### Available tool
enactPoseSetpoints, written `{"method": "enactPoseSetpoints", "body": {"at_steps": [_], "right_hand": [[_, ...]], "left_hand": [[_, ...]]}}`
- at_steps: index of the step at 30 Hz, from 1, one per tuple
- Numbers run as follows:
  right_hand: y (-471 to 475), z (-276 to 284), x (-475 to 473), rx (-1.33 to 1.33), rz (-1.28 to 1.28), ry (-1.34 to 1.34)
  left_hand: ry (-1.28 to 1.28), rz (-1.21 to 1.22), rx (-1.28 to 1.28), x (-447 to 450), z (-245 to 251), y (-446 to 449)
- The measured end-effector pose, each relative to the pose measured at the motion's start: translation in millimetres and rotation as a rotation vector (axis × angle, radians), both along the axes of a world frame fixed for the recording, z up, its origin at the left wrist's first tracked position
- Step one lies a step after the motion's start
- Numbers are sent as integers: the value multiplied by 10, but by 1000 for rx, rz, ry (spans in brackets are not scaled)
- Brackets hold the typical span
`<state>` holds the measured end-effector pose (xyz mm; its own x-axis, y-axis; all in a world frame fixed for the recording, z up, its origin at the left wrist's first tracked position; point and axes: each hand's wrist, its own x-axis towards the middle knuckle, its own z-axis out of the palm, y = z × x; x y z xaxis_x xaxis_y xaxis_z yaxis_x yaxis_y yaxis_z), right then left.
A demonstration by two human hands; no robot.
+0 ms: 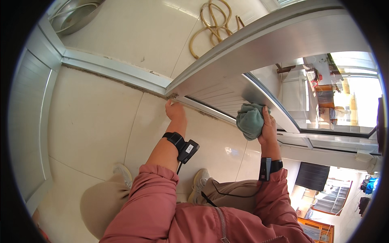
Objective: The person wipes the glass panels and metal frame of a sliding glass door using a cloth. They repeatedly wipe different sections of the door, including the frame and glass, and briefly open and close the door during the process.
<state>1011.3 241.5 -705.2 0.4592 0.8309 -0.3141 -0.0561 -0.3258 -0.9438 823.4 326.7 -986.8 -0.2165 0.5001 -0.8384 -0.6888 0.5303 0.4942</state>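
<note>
My right hand (pixel 268 129) grips a bunched green cloth (pixel 250 121). The cloth rests against the ribbed lower panel (pixel 215 94) of an aluminium-framed door or partition, just below its glass pane (pixel 343 100). Lower down and to the left, my left hand (pixel 175 111) reaches to the foot of the frame. Its fingertips are at a patch of dark dirt (pixel 173 96), where the metal floor sill (pixel 118 71) meets the upright. Its fingers are partly hidden, and I cannot tell whether they pinch anything.
A coiled yellowish hose (pixel 214 27) lies on the tiles beyond the sill. A metal basin (pixel 76 18) stands at the far left. Another metal panel (pixel 30 115) rises along the left side. My shoes (pixel 200 182) are on the tiled floor (pixel 94 112) close by.
</note>
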Motion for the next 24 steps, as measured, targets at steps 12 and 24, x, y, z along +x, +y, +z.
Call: {"method": "enactPoseSetpoints", "body": {"at_steps": [12,24], "right_hand": [[-395,81,-131,30,162,-57],[-1141,648,-550,111,527,-323]], "left_hand": [[-578,-526,604,436,1661,-815],[-214,-332,847,-318,2609,-678]]}}
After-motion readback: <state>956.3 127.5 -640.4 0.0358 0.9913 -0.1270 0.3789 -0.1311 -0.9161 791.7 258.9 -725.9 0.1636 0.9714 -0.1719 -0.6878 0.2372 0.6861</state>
